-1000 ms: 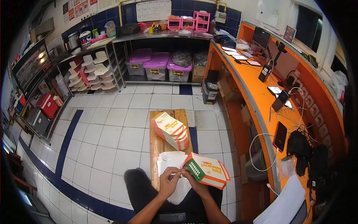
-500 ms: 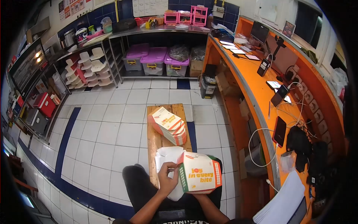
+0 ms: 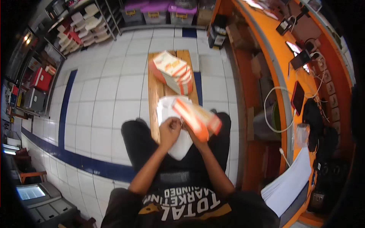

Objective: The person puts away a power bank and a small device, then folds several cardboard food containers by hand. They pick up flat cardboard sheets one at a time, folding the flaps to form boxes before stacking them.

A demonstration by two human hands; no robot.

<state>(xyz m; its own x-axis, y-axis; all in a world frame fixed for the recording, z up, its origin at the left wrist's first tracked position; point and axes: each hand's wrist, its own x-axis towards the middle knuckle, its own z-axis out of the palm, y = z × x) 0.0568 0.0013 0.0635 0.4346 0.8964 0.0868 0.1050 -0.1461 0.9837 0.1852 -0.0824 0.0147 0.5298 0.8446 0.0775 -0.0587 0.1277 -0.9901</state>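
A printed cardboard food carton [image 3: 197, 118], orange and white and smeared by motion, is tilted above my lap. My right hand [image 3: 199, 136] grips its lower side, with the fingers partly hidden behind it. Just left of the carton, my left hand [image 3: 170, 131] is closed with its fingers curled in; whatever they may hold is hidden. Beneath both hands lies white paper [image 3: 166, 108], spread from the wooden bench [image 3: 153, 91] toward my lap. Farther along the bench sits a stack of similar flat cartons [image 3: 173, 72].
To the right runs an orange counter [image 3: 279, 62] with a phone [image 3: 297, 97], a looping white cable [image 3: 266, 108] and a pile of white sheets [image 3: 291, 182]. Purple-lidded bins [image 3: 154, 15] stand at the back. A metal rack with a red box [image 3: 42, 79] is at left.
The carton has turned from its printed face toward me to a slanted, narrower view. My left hand has come away from its left edge. The camera view has tipped downward.
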